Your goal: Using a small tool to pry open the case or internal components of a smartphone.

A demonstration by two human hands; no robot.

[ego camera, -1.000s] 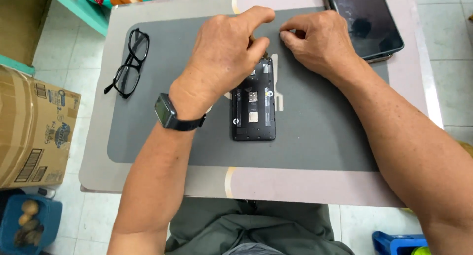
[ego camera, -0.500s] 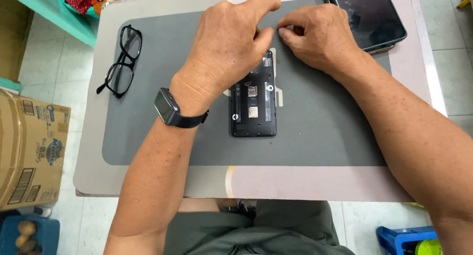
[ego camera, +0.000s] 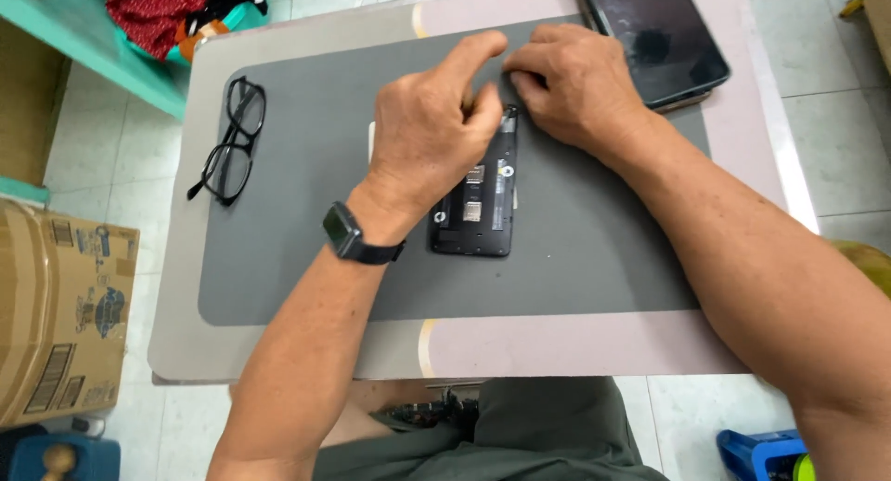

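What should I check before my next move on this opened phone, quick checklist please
1. Phone lies flat on the grey mat, back cover off, insides showing: ok.
2. Left hand rests over the phone's upper part, steadying it: ok.
3. Right hand has its fingertips at the phone's top edge: ok; whether they pinch a small part or tool: cannot tell.
4. Whether any screws or loose parts lie under the hands: cannot tell.
5. Glasses lie folded open on the mat's left side, well apart from the hands: ok.
6. Tablet sits at the table's far right corner, overhanging the mat edge, close to the right wrist: not ok, easy to nudge.
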